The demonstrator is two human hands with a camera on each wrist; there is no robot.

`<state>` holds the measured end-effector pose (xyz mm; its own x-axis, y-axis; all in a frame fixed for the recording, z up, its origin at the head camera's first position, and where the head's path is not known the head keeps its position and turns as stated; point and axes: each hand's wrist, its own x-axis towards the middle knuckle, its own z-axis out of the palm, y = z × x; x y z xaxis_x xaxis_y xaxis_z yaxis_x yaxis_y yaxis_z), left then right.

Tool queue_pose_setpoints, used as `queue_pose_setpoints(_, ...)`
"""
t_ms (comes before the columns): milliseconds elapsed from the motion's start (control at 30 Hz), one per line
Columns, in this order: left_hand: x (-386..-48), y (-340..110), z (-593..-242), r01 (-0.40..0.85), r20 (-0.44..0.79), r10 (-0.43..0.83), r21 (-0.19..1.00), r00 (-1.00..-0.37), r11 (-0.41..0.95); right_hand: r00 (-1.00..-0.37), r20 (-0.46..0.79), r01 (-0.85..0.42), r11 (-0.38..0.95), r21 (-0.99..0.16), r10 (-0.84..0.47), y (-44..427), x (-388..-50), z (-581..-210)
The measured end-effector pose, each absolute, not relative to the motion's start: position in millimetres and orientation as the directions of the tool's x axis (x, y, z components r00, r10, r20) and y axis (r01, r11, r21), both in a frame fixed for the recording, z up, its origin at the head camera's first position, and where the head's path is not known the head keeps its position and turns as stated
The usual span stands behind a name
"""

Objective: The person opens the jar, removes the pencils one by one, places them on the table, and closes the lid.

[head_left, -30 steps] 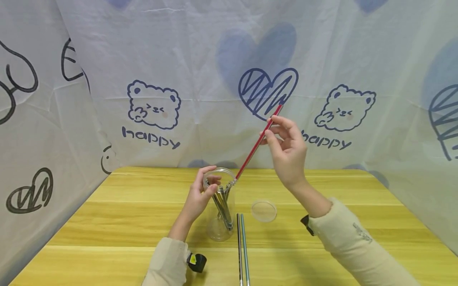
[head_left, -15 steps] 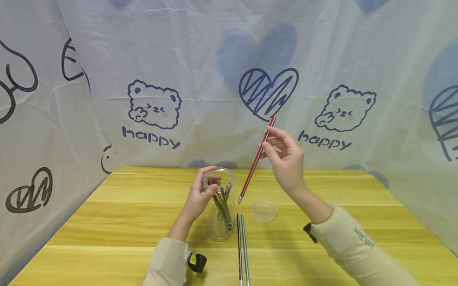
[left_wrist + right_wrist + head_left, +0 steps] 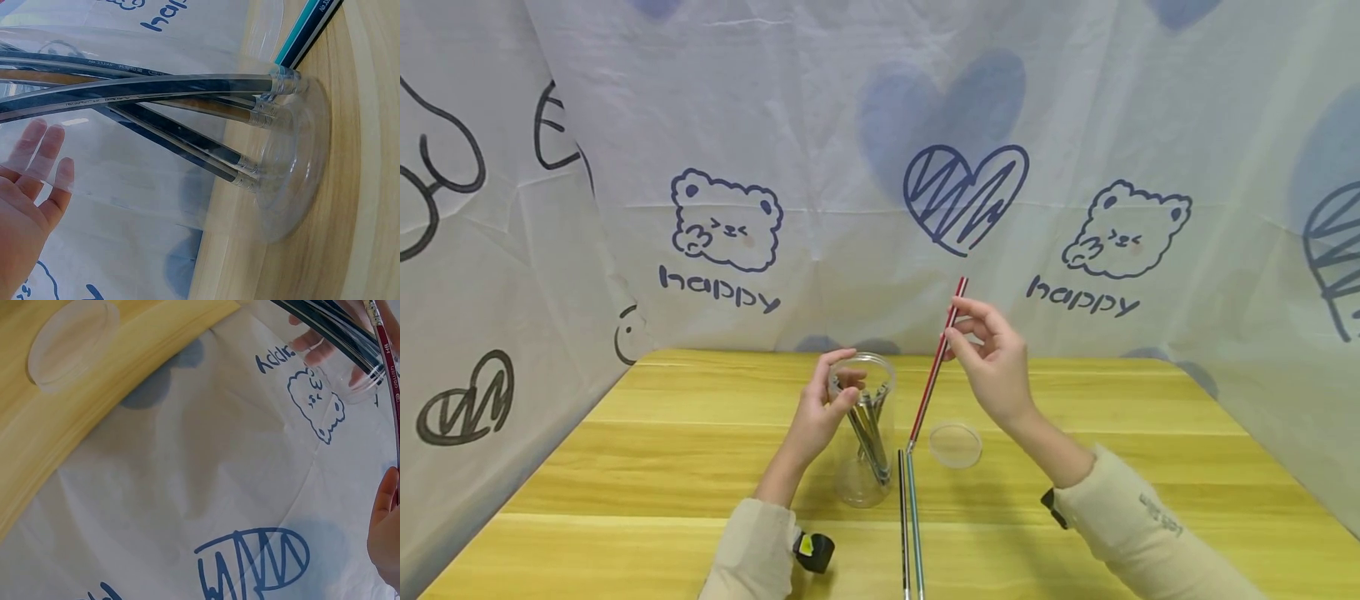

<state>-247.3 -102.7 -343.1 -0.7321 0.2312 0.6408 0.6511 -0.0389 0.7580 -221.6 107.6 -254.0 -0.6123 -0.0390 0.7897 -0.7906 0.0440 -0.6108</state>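
Note:
In the head view my left hand (image 3: 816, 412) holds a tall clear plastic jar (image 3: 852, 492) near its rim, thumb and fingers around it. The jar stands upright on the table, with several dark pencils (image 3: 181, 87) leaning inside, eraser ends down in the left wrist view. My right hand (image 3: 997, 371) pinches a red striped pencil (image 3: 931, 385) at its upper part, eraser end down and slanted. That lower end is by the far ends of a black pencil (image 3: 903, 521) and a teal pencil (image 3: 915, 521), which lie side by side; whether it touches them I cannot tell.
A round clear lid (image 3: 956, 445) lies on the wooden table (image 3: 647, 475), right of the jar. Behind the table hangs a white printed cloth (image 3: 850, 275). A black strap device (image 3: 814, 552) is on the left wrist.
My right hand has drawn the red pencil away from the jar's rim and lowered it toward the two pencils on the table. The left hand and jar have stayed in place.

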Motion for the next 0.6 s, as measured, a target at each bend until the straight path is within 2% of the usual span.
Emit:
queue_pose_setpoints(233,-247.2,-102.9,-342.9,0.646,0.636,0.233,0.762,-0.736,-0.041,-0.656,0.753,-0.755,0.045,-0.654,-0.053,108.2,-221.4,-263.2)
queue_pose_setpoints(600,-247.1,-102.7,-342.5,0.65,0.637,0.234,0.759,-0.734,-0.028,-0.689,0.722,-0.725,0.041,-0.688,-0.066,107.6,-221.9,-277.2)
